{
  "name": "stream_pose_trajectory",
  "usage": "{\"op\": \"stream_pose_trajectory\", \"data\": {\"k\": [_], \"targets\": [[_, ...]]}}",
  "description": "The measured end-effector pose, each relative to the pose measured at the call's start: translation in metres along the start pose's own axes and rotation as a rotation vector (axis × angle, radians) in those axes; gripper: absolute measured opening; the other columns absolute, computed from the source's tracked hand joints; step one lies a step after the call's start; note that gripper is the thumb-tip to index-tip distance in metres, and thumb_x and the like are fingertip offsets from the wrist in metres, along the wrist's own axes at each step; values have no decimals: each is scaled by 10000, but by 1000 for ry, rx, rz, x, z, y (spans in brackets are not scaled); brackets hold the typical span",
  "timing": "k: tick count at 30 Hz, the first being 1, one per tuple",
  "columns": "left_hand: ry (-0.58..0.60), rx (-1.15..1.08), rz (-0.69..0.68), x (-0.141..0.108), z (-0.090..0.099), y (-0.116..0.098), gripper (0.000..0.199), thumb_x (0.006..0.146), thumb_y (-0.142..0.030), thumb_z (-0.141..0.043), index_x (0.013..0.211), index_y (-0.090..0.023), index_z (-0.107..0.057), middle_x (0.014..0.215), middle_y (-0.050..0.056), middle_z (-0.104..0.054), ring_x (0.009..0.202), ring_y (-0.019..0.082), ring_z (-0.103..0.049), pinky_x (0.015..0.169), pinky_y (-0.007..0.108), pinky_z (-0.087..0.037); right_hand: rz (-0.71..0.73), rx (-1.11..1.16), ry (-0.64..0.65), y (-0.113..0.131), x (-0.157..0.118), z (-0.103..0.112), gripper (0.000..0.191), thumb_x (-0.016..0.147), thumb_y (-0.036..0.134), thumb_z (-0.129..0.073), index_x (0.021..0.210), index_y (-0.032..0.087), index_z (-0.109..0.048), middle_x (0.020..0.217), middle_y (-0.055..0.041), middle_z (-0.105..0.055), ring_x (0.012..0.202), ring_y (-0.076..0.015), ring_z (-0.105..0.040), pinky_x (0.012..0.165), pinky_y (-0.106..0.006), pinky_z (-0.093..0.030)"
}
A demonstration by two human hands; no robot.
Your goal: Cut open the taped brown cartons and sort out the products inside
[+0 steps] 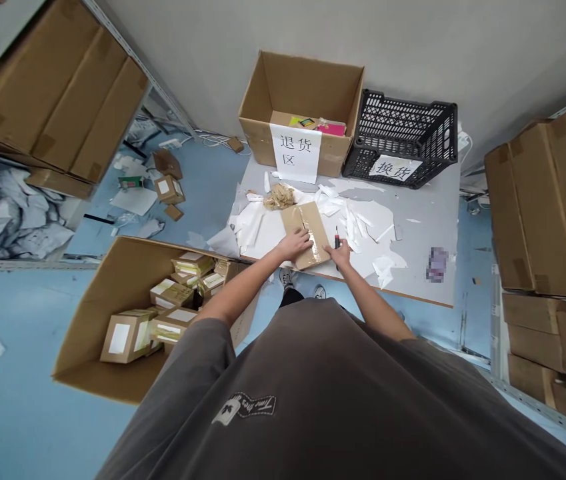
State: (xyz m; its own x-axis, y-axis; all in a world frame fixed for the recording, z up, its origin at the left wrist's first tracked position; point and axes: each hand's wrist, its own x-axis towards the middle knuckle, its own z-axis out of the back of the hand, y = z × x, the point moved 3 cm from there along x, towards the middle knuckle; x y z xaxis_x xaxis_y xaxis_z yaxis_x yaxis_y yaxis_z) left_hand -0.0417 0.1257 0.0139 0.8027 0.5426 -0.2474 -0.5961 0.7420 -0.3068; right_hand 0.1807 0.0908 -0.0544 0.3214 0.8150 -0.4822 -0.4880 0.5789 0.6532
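A taped cardboard box (317,228) lies at a slant near the table's front edge, with shiny clear tape along its top. My left hand (296,245) rests on the box's left side, its fingers stretched over the cardboard. At the box's near right corner, my right hand (339,254) is closed around a slim knife (337,241) with a red and black handle. The knife's thin tip points away from me, beside the box, and the fingers of that hand touch the corner. Crumpled brown packing paper (279,197) sits just beyond the box.
Torn white paper (355,223) litters the table (420,233). Behind stand a large open carton (255,143) and a black plastic crate (405,143), both with paper signs. A big carton of small parcels (83,320) is at my left. Shelves with boxes (537,213) flank both sides.
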Motion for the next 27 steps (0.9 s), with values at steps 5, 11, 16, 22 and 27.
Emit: {"op": "stream_pose_trajectory", "data": {"k": [5,11,16,22,27], "targets": [[-130,-82,478,4,-6,-36,956,661,-494,-994,1467,-141,-620,1419,264,-608,1390,465,-511,1250,575,-331,143,-258,121,66,70,21,772,638,565,-972,1201,263,-539,1195,-88,-751,1052,-289,-702,893,-372,-544],[-159,-146,604,21,-24,-72,964,757,-488,-955,1542,-105,-548,1701,295,-432,1615,461,-367,1286,542,-344,271,-212,166,79,77,27,539,869,599,-810,1180,261,-528,1114,-81,-744,1001,-265,-689,862,-353,-526],[-56,-204,615,25,-35,-59,1072,751,-401,-962,1625,-59,-444,1769,307,-334,1672,432,-303,1356,498,-266,271,17,420,11,37,52,355,1026,573,-568,1207,284,-469,789,38,-675,645,-190,-603,655,-293,-509],[18,-246,625,27,-40,-46,1330,673,-309,-1019,1712,-2,-247,1694,380,-407,1646,461,-348,1324,471,-337,379,-195,669,-18,14,78,227,1071,470,-567,1035,249,-601,859,-2,-730,604,-157,-610,676,-278,-506],[-2,-250,665,27,-38,-48,1337,641,-313,-1054,1686,-13,-275,1667,404,-412,1580,474,-445,1259,453,-416,495,-527,572,5,24,79,235,1090,424,-582,978,231,-654,908,-76,-738,821,-238,-673,737,-285,-463]]}}
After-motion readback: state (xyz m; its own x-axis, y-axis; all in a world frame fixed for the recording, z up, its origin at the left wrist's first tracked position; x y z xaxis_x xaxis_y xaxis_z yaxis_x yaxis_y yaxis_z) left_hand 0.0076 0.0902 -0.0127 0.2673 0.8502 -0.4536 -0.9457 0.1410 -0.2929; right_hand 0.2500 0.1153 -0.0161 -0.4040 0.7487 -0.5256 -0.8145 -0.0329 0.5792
